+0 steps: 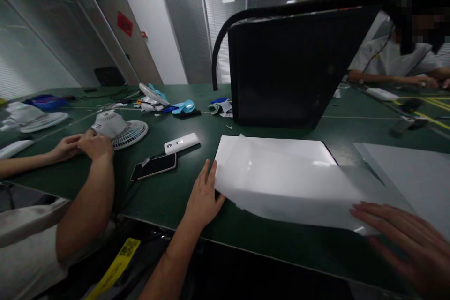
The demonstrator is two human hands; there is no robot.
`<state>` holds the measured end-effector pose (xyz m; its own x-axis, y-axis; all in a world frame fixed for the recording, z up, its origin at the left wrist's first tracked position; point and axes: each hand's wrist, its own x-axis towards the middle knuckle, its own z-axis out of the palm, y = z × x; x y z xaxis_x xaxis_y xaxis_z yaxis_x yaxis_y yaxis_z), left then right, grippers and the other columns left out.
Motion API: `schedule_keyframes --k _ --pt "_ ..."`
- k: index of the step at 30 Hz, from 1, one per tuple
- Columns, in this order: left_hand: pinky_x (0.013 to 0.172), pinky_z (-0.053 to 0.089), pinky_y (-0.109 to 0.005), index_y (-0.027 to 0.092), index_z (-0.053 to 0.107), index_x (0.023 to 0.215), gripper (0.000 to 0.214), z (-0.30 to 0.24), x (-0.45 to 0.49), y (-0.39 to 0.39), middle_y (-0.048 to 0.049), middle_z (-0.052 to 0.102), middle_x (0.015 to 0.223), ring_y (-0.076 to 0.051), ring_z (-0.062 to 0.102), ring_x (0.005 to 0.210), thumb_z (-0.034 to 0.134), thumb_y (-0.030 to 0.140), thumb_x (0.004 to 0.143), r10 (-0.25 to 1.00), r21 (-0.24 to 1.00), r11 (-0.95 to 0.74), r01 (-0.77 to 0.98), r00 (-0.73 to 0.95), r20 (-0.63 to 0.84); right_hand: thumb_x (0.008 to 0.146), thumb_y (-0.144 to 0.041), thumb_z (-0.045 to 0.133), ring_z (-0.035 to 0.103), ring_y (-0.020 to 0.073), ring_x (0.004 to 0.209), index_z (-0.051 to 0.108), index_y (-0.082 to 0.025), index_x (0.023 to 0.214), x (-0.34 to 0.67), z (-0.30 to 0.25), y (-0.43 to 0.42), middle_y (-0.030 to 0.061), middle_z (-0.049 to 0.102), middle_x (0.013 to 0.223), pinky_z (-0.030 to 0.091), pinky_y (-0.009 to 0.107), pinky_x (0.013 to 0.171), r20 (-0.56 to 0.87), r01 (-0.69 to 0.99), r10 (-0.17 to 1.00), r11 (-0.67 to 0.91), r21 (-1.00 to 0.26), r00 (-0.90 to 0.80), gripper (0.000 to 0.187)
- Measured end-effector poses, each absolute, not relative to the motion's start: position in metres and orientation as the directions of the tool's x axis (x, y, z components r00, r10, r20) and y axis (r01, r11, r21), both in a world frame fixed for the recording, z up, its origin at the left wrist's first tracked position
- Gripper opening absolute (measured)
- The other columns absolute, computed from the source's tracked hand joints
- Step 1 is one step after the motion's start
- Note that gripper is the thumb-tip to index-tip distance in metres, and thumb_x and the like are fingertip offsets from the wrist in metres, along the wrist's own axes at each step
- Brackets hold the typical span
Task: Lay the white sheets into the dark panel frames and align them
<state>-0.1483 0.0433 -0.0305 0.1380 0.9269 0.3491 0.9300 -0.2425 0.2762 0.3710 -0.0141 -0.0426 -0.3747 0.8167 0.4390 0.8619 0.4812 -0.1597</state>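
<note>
A white rectangular panel [281,145] with a thin dark edge lies on the green table in front of me. Over it is a thin translucent sheet [281,206], its near edge sagging and curving, its right part reaching past the panel. My left hand [202,199] is at the panel's left edge, fingers stretched along it and thumb apart near the corner. At the sheet's near right corner, my right hand [404,239] has its fingers straight over the film and the thumb below, pinching it. The right hand is slightly blurred.
A black upright screen-like board [288,70] stands behind the panel. A phone [154,167] and a white handheld device [182,143] lie to the left. Another person's hands touch a white fan [112,126]. More white sheets [411,173] lie right; a person sits across.
</note>
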Motion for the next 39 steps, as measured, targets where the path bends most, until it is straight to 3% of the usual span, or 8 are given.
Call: schedule_keyframes --k 2,4,8,12,17,24,35,39 --pt "0.125 0.039 -0.061 0.022 0.025 0.169 0.078 -0.028 -0.149 0.041 -0.0220 0.020 0.176 -0.041 0.028 0.161 0.061 0.029 0.101 0.934 0.268 -0.244 0.932 0.152 0.323 0.105 -0.047 0.047 0.059 0.0312 0.134 0.043 -0.053 0.159 0.358 -0.042 0.007 -0.0048 0.057 0.151 0.051 0.064 0.110 0.459 0.835 0.763 0.544 -0.078 -0.455 0.054" --pt "0.124 0.041 -0.061 0.026 0.035 0.166 0.076 -0.026 -0.149 0.039 -0.0198 0.022 0.175 -0.041 0.032 0.159 0.065 0.024 0.096 0.936 0.266 -0.236 0.935 0.146 0.320 0.105 -0.048 0.045 0.060 0.0328 0.132 0.053 -0.047 0.154 0.348 -0.046 0.026 -0.0033 0.058 0.150 0.052 0.066 0.108 0.492 0.836 0.737 0.548 -0.033 -0.464 0.050" --pt "0.123 0.043 -0.060 0.024 0.039 0.164 0.083 -0.023 -0.149 0.036 -0.0182 0.034 0.171 -0.039 0.040 0.155 0.069 0.016 0.087 0.919 0.287 -0.203 0.936 0.081 0.387 0.107 -0.049 0.040 0.061 0.0323 0.132 0.066 -0.035 0.141 0.335 -0.067 0.044 -0.0003 0.061 0.147 0.055 0.066 0.110 0.482 0.872 0.770 0.489 -0.025 -0.418 0.045" --pt "0.123 0.047 -0.055 0.023 0.056 0.152 0.054 -0.022 -0.149 0.037 -0.0146 0.047 0.162 -0.032 0.049 0.148 0.060 0.020 0.098 0.898 0.289 -0.207 0.935 0.064 0.436 0.110 -0.052 0.037 0.053 0.0323 0.142 0.046 -0.031 0.160 0.324 -0.084 0.043 0.0019 0.048 0.160 0.055 0.067 0.111 0.481 0.871 0.765 0.491 -0.002 -0.429 0.055" --pt "0.116 0.053 -0.053 0.025 0.080 0.111 0.026 -0.021 -0.147 0.042 -0.0096 0.068 0.139 -0.030 0.060 0.135 0.056 0.021 0.102 0.889 0.270 -0.245 0.931 0.105 0.445 0.111 -0.056 0.037 0.046 0.0312 0.148 0.030 -0.031 0.168 0.316 -0.079 0.039 0.0023 0.039 0.166 0.052 0.065 0.116 0.450 0.872 0.782 0.490 -0.016 -0.431 0.063" --pt "0.118 0.053 -0.056 0.024 0.077 0.130 0.035 -0.023 -0.146 0.045 -0.0113 0.064 0.149 -0.032 0.059 0.140 0.060 0.022 0.099 0.895 0.218 -0.267 0.939 0.157 0.417 0.111 -0.053 0.040 0.042 0.0311 0.151 0.033 -0.037 0.166 0.313 -0.067 0.036 0.0001 0.034 0.169 0.049 0.066 0.117 0.405 0.840 0.779 0.541 -0.045 -0.479 0.057" --pt "0.111 0.056 -0.059 0.026 0.079 0.127 0.034 -0.020 -0.144 0.041 -0.0120 0.068 0.145 -0.035 0.065 0.133 0.059 0.022 0.100 0.913 0.176 -0.186 0.967 0.103 0.394 0.110 -0.053 0.041 0.048 0.0348 0.147 0.054 -0.030 0.151 0.328 -0.086 0.042 0.0060 0.049 0.159 0.051 0.073 0.112 0.546 0.889 0.758 0.455 -0.051 -0.357 0.049" --pt "0.110 0.057 -0.059 0.026 0.080 0.125 0.033 -0.017 -0.142 0.038 -0.0112 0.070 0.142 -0.035 0.066 0.131 0.061 0.020 0.099 0.918 0.186 -0.157 0.970 0.074 0.389 0.109 -0.057 0.041 0.051 0.0365 0.143 0.051 -0.034 0.155 0.331 -0.097 0.046 0.0042 0.050 0.159 0.051 0.077 0.109 0.522 0.895 0.773 0.445 -0.040 -0.361 0.052"
